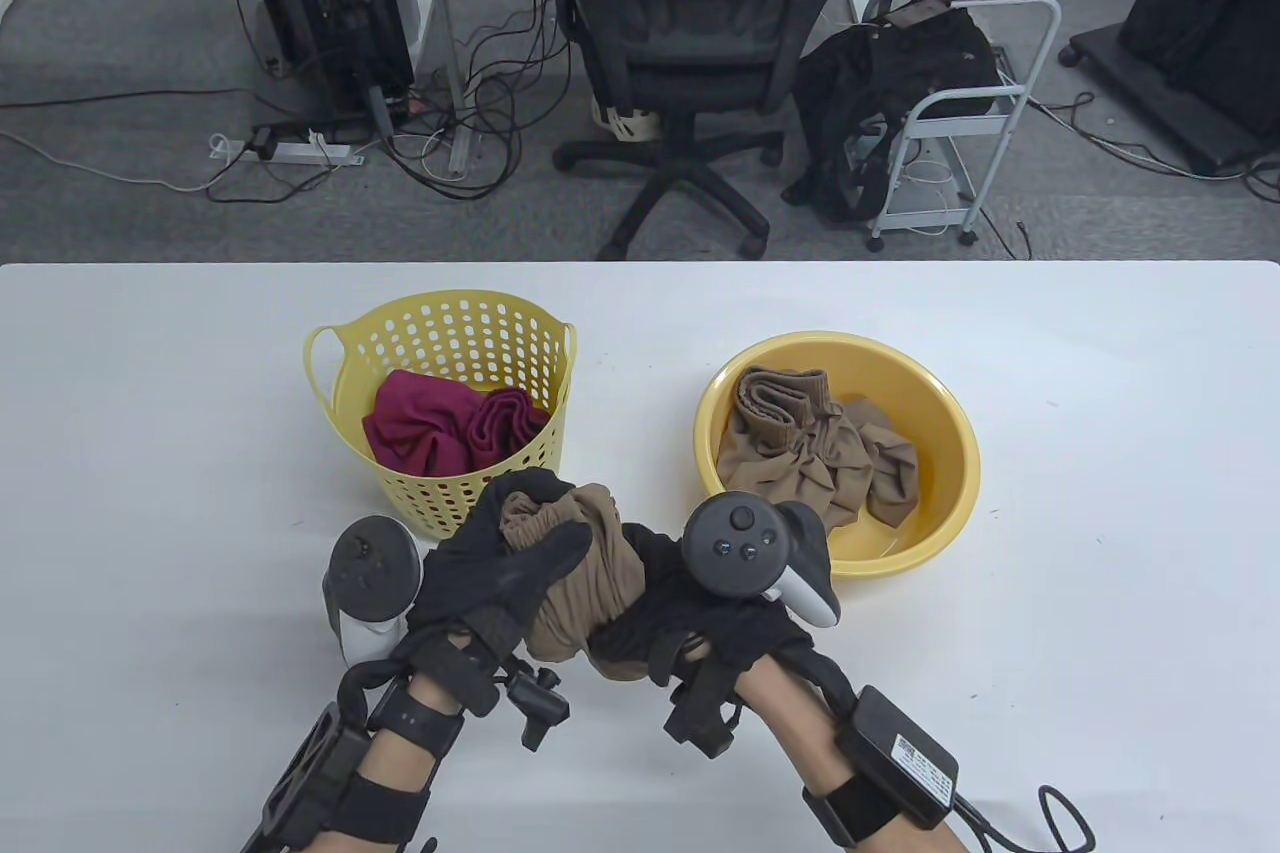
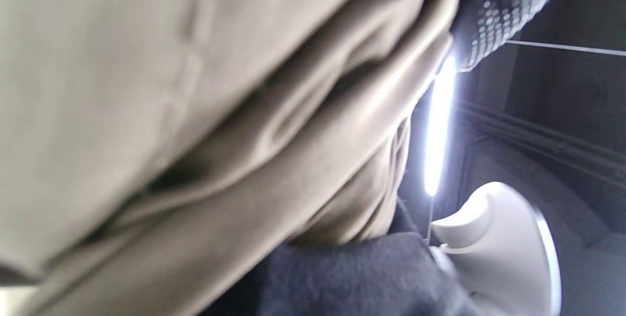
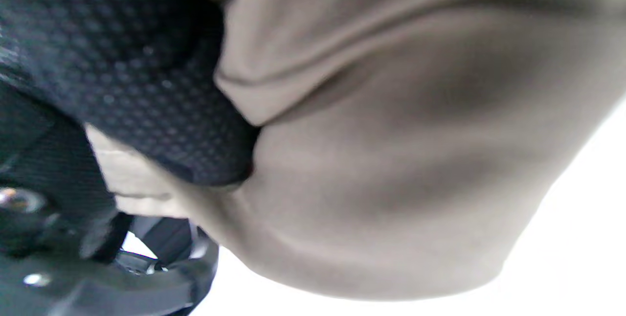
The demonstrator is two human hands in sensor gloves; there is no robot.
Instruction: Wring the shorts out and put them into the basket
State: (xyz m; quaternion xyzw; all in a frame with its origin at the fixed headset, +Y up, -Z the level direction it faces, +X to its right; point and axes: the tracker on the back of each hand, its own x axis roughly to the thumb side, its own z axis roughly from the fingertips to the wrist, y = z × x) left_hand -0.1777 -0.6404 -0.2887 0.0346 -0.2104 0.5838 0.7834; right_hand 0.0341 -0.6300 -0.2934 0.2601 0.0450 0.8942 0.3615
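Tan shorts [image 1: 580, 573] are bunched into a tight roll above the table, between both gloved hands. My left hand [image 1: 510, 553] wraps its fingers over the roll's left, upper end. Under its tracker, my right hand [image 1: 670, 603] grips the right, lower end. The folded tan cloth [image 2: 205, 125] fills the left wrist view, with a gloved fingertip [image 2: 494, 8] at the top. The right wrist view shows the same cloth [image 3: 391, 159] pressed by a gloved finger [image 3: 146, 91]. A yellow perforated basket [image 1: 440, 333] stands just behind the hands and holds dark red cloth [image 1: 450, 428].
A yellow basin [image 1: 940, 483] at the right holds another tan garment [image 1: 820, 453] in a little water. The white table [image 1: 1100, 593] ends at its far edge; beyond it stand an office chair [image 1: 690, 43] and a white cart [image 1: 960, 123].
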